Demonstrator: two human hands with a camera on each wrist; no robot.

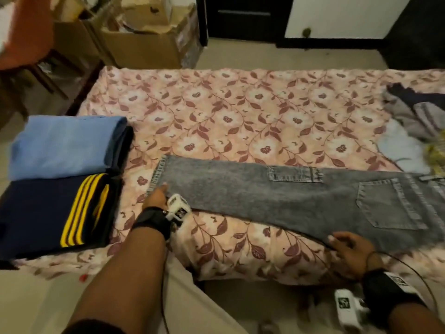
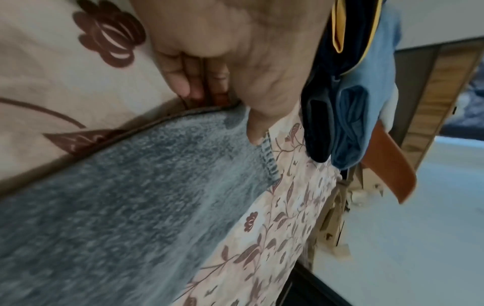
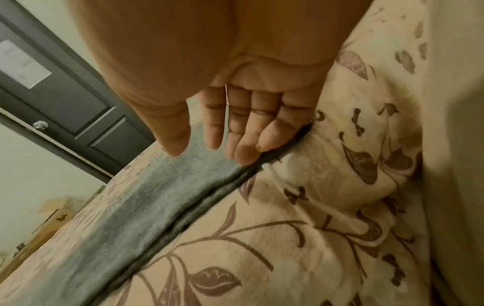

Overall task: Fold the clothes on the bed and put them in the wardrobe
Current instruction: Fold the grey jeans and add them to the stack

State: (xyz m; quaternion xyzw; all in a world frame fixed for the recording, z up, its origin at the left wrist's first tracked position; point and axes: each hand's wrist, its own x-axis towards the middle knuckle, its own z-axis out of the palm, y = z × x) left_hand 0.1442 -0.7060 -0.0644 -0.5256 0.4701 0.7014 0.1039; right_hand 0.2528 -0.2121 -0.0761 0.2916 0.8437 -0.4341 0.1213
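Grey jeans [image 1: 289, 196] lie folded lengthwise across the near side of the bed [image 1: 240, 112], hem to the left and pockets to the right. My left hand [image 1: 156, 195] is at the hem corner. In the left wrist view, my left hand [image 2: 225, 107] has its thumb on top of the jeans [image 2: 131, 196] and its fingers tucked under the edge, pinching it. My right hand [image 1: 344, 242] sits at the near edge by the seat. In the right wrist view, my right hand [image 3: 222, 140] has straight fingers whose tips touch the edge of the jeans [image 3: 146, 196].
Two folded garments lie at the bed's left end: a light blue one [image 1: 65, 145] and a navy one with yellow stripes [image 1: 53, 213]. Loose clothes [image 1: 414, 116] are heaped at the far right. Cardboard boxes [image 1: 144, 44] and a dark door [image 1: 240, 18] stand beyond the bed.
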